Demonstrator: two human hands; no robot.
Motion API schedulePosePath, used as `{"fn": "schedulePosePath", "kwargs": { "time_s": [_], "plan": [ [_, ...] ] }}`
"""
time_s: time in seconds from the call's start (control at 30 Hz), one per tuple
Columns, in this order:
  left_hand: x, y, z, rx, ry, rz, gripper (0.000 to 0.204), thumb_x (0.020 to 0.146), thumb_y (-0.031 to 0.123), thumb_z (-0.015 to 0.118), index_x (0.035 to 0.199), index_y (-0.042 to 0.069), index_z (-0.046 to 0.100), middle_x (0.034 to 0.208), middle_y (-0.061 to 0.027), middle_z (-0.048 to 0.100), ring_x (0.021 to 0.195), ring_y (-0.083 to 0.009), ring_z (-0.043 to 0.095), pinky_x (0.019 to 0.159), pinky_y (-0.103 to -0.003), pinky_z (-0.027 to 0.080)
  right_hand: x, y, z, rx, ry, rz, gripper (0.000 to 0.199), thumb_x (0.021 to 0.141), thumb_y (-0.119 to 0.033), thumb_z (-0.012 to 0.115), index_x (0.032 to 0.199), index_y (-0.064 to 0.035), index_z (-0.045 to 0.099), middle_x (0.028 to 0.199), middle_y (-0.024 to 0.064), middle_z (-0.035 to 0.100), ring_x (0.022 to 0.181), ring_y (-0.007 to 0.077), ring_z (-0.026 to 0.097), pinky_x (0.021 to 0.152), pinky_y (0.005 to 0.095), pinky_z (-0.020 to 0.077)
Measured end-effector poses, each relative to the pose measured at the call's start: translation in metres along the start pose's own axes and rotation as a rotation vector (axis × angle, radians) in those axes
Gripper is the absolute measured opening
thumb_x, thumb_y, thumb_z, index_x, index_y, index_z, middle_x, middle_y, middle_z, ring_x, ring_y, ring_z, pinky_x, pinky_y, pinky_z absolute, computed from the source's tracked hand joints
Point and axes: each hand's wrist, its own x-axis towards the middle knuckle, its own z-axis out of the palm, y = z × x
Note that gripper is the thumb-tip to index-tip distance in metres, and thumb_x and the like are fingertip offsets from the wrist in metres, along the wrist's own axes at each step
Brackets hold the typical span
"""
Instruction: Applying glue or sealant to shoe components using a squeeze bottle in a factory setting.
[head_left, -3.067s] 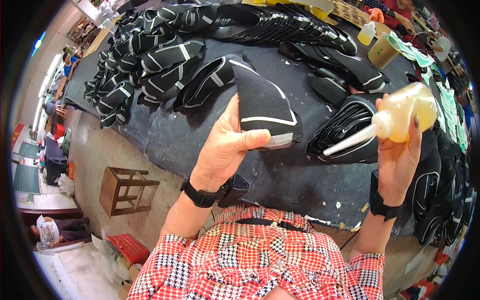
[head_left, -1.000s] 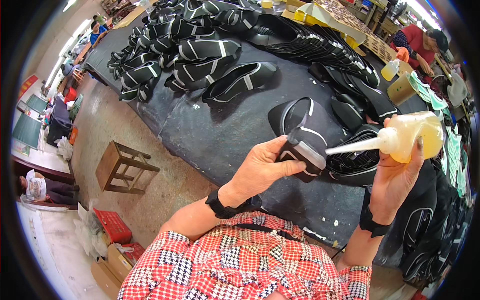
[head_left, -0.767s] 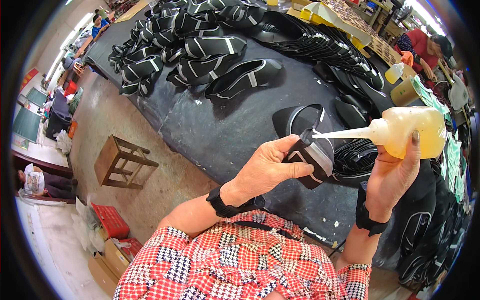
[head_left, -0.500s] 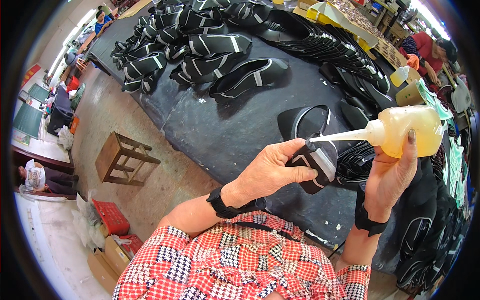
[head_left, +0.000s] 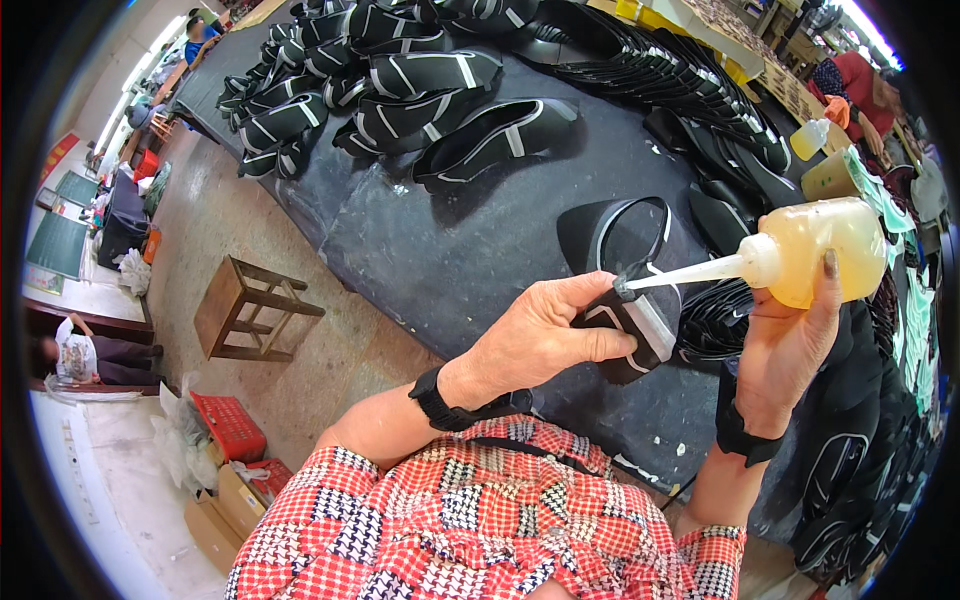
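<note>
Left hand (head_left: 545, 335) is wrapped tight around a black shoe piece (head_left: 640, 325) with a pale stripe, held up just right of centre frame. Right hand (head_left: 790, 350) grips a squeeze bottle (head_left: 825, 250) of yellowish liquid at the right side, its long white nozzle (head_left: 685, 275) touching the top edge of that piece. Under both hands is a dark table (head_left: 450, 250), with rows of similar black pieces (head_left: 400, 70) spread along the top of the frame. A wooden stool (head_left: 250, 310) sits on the floor at left.

At frame centre, the left hand (head_left: 540, 340) grips a black shoe piece (head_left: 630, 325); the right hand (head_left: 790, 350) touches the yellow squeeze bottle (head_left: 825, 250)'s nozzle to it.
</note>
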Motion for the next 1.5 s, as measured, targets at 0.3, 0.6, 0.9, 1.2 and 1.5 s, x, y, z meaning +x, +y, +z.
{"fn": "schedulePosePath", "kwargs": {
  "time_s": [0.3, 0.6, 0.9, 1.2, 1.5],
  "plan": [
    [0.000, -0.002, 0.000, -0.018, -0.008, -0.011, 0.024, 0.078, 0.001, 0.059, 0.101, 0.003, 0.057, 0.089, -0.0005, 0.061, 0.079, -0.0055, 0.054, 0.072, -0.019, 0.044, 0.002, 0.000, -0.005, -0.032, -0.025, -0.007, 0.046, 0.084, -0.029, 0.052, 0.117, -0.0001, 0.038, 0.107, 0.0168, 0.053, 0.096, 0.0244, 0.056, 0.080, 0.0322, 0.0471],
    [-0.001, -0.005, 0.000, 0.011, -0.012, -0.016, 0.023, 0.078, 0.001, 0.058, 0.101, 0.002, 0.057, 0.089, -0.0015, 0.061, 0.080, -0.0061, 0.055, 0.072, -0.020, 0.045, -0.002, 0.000, -0.008, -0.017, -0.011, 0.005, 0.048, 0.083, -0.029, 0.052, 0.118, -0.0001, 0.037, 0.109, 0.0173, 0.052, 0.098, 0.0262, 0.054, 0.081, 0.0325, 0.0467],
    [-0.003, -0.012, 0.000, 0.024, -0.039, 0.000, 0.026, 0.078, 0.001, 0.058, 0.103, 0.002, 0.056, 0.089, -0.0015, 0.061, 0.079, -0.0055, 0.054, 0.071, -0.019, 0.045, -0.004, 0.002, -0.013, -0.023, 0.027, 0.019, 0.047, 0.083, -0.028, 0.053, 0.118, -0.0006, 0.038, 0.109, 0.0166, 0.052, 0.096, 0.0254, 0.055, 0.079, 0.0325, 0.0476],
    [0.007, -0.008, -0.005, 0.059, -0.019, -0.052, 0.026, 0.077, -0.003, 0.057, 0.102, 0.000, 0.056, 0.088, -0.0031, 0.061, 0.079, -0.0070, 0.055, 0.071, -0.021, 0.045, -0.001, 0.006, 0.000, -0.042, -0.026, 0.035, 0.048, 0.084, -0.030, 0.050, 0.120, -0.0005, 0.036, 0.110, 0.0168, 0.051, 0.099, 0.0254, 0.054, 0.077, 0.0305, 0.0482],
    [-0.012, 0.013, -0.026, 0.585, -0.304, -0.121, 0.036, 0.072, 0.017, 0.063, 0.102, 0.001, 0.053, 0.079, -0.0125, 0.059, 0.072, -0.0244, 0.056, 0.064, -0.029, 0.043, -0.003, -0.005, -0.043, 0.504, 0.069, 0.263, 0.057, 0.084, -0.033, 0.047, 0.127, -0.0022, 0.027, 0.122, 0.0190, 0.040, 0.099, 0.0289, 0.053, 0.062, 0.0334, 0.0554]
  ]
}}
